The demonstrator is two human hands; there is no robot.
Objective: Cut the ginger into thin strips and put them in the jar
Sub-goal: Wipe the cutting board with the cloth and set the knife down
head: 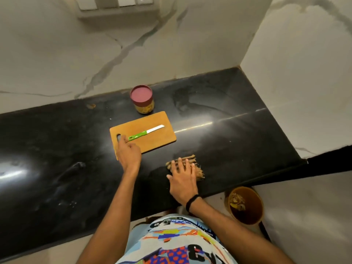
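Right hand [182, 181], grip wide and flat, presses the striped cloth [189, 158] near the worktop's [228, 134] front edge; left hand [128, 152], loosely curled, rests on the cutting board [158, 137].

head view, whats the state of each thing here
jar, upright, lid on
cutting board, lying flat
knife, lying on the cutting board, unheld
left hand, on the cutting board's corner, grip unclear
right hand, open, flat on cloth
bin, open, scraps inside
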